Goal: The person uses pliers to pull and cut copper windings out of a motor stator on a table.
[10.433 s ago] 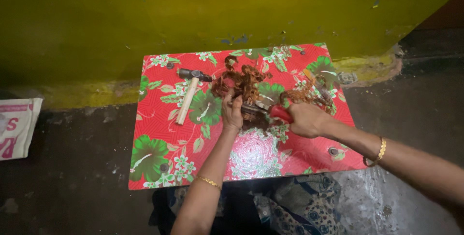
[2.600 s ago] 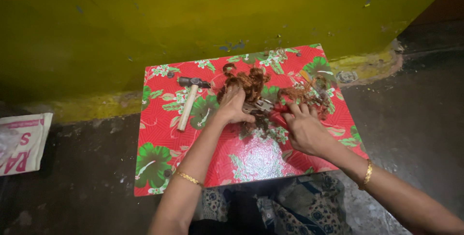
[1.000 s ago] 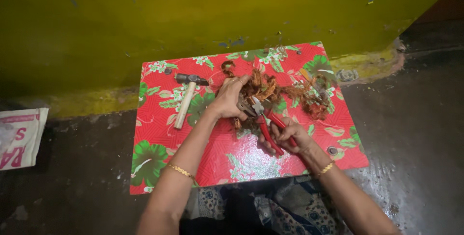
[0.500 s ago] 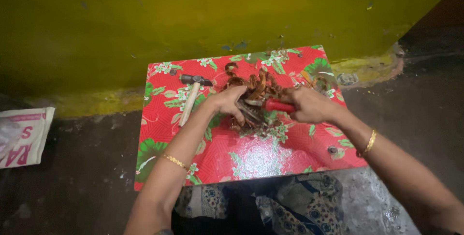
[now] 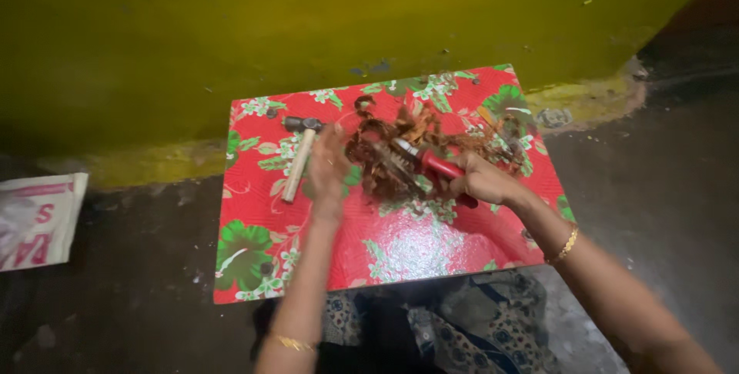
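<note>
dim overall | glare patch on glossy red floral cloth (image 5: pixel 416 247), lower centre | left hand (image 5: pixel 329 166) motion-blurred | floor dark at lower left and right edges

Both forearms are bare, with no sleeves in view. The left hand (image 5: pixel 329 165) has a thin gold bangle on its forearm, low in the frame; the right hand (image 5: pixel 483 180) has a beaded gold bangle at the wrist. At bottom centre shows dark clothing with a pale floral print.

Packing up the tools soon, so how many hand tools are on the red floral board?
2. A hammer lies on the board's left part; red-handled pliers are in the right hand. The brown scrap pile may hide more.
</note>
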